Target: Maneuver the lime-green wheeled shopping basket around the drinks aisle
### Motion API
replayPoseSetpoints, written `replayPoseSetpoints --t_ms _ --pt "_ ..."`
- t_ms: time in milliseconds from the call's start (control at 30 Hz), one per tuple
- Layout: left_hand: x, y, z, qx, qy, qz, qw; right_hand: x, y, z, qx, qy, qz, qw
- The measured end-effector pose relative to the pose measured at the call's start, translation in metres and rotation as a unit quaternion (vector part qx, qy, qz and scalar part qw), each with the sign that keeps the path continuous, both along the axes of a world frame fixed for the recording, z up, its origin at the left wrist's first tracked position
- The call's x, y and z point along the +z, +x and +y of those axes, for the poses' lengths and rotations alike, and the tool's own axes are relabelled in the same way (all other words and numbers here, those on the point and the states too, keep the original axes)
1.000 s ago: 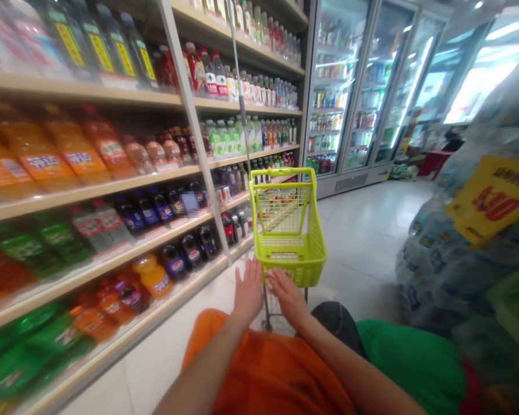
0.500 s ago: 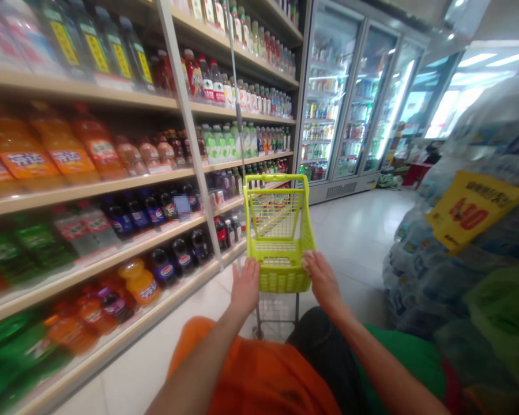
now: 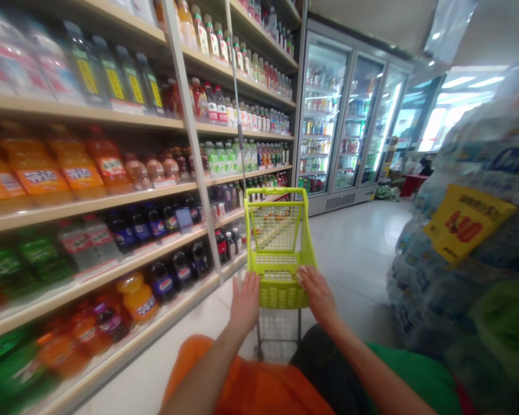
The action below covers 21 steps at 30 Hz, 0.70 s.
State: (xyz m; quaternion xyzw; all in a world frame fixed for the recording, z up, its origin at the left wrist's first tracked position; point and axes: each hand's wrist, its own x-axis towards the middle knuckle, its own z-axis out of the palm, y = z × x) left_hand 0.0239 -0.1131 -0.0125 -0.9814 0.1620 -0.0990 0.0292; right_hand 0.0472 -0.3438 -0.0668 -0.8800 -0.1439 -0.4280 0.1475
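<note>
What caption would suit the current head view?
Left hand and right hand at the near end of a lime-green shopping cart, drink shelves on the left, glass-door coolers ahead.

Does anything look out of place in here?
A crumpled green heap lies on the floor by the glass-door fridges, looking dropped rather than shelved. The yellow sign on the plastic-wrapped stack tilts noticeably.

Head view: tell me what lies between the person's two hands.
In the head view, the near end of the yellow-green shopping cart lies between the left hand and the right hand.
</note>
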Motion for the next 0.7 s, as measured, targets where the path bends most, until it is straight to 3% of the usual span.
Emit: replayPoseSetpoints --t_ms 100,233,333,500,700 --pt "-0.001 0.001 -0.001 -0.004 -0.005 -0.004 1.0 -0.002 0.002 -0.003 -0.019 0.021 -0.01 1.0" --pt "0.001 0.002 0.001 -0.017 0.009 -0.003 1.0 -0.004 0.007 0.03 0.014 0.015 -0.027 0.999" --pt "0.008 0.002 0.003 -0.018 0.011 0.006 1.0 -0.005 0.011 0.04 0.044 -0.003 -0.022 0.999" --pt "0.016 0.001 -0.004 -0.031 0.014 -0.001 0.999 -0.007 0.017 0.017 0.051 -0.023 0.0 0.998" --pt "0.018 -0.013 -0.034 -0.079 -0.017 0.01 0.997 -0.009 0.018 -0.019 0.008 -0.014 0.035 0.999"
